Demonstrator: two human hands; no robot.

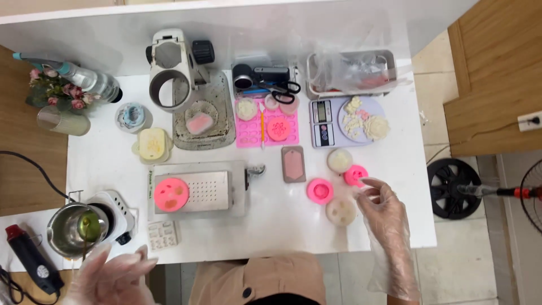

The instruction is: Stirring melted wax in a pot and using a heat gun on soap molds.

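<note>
Pink mould meets the open right hand's fingertips; left hand, frame-cropped, spreads open, gripping nothing.

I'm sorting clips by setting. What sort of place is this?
Probably a small home craft bench for casting wax or soap shapes: round pink silicone moulds, a digital kitchen scale piled with pale cast flowers, and a steel melting pot on a small white hotplate.

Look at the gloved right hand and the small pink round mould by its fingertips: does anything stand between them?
Nothing visible does. The right hand has its fingertips right at the pink round mould. The cream mould lies to one side, not between them.
</note>
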